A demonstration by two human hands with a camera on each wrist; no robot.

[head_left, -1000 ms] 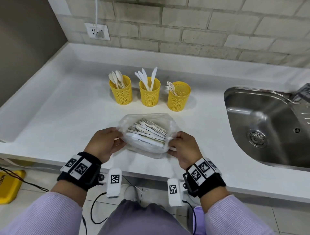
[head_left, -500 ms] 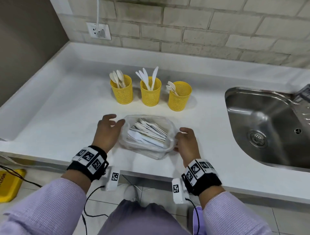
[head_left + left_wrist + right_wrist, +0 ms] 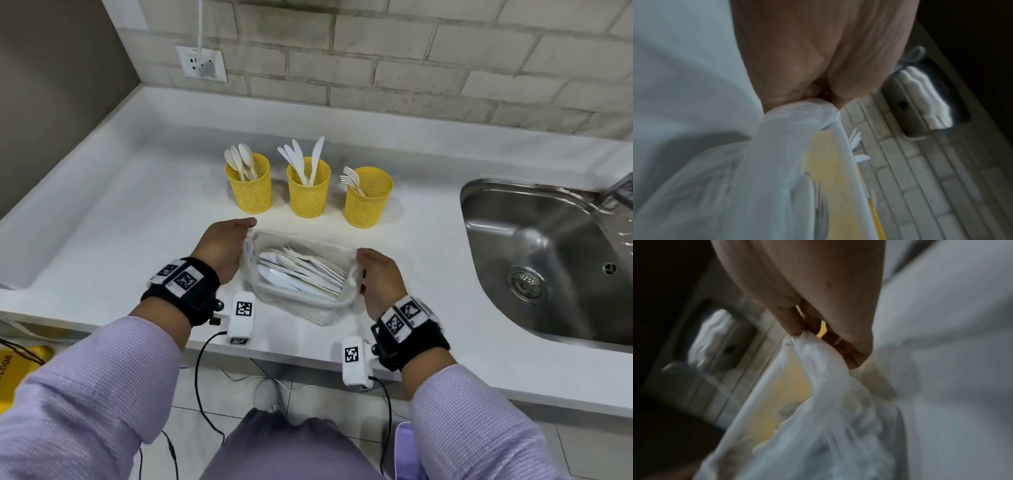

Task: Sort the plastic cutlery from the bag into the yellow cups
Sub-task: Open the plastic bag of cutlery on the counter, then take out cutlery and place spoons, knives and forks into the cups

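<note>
At the front of the white counter (image 3: 102, 219), just short of its edge, the clear plastic bag (image 3: 298, 274) lies with its mouth pulled wide and a heap of white plastic cutlery (image 3: 301, 272) inside, handles pointing every way. The left hand (image 3: 222, 250) pinches the bag's left rim between thumb and curled fingers, and the right hand (image 3: 376, 277) has the opposite rim bunched in its fingertips (image 3: 795, 331), so both are closed on film and neither on a utensil. I'd say they hold it that way to stretch the opening and see what is left to pick. Just beyond the bag stand three yellow mesh cups in a row, near one another but apart: the left cup (image 3: 250, 186) holds spoons, the middle cup (image 3: 308, 192) knives, the right cup (image 3: 368, 198) forks, all standing handle-down so the kinds stay separate and within easy reach. A steel sink (image 3: 541, 260) sits off to the right, a wall socket (image 3: 202, 63) above. The only markings are black-and-white square codes on the wrist bands (image 3: 183, 281); part of a word shows on a yellow thing (image 3: 13, 366) on the floor, too cropped to read.
</note>
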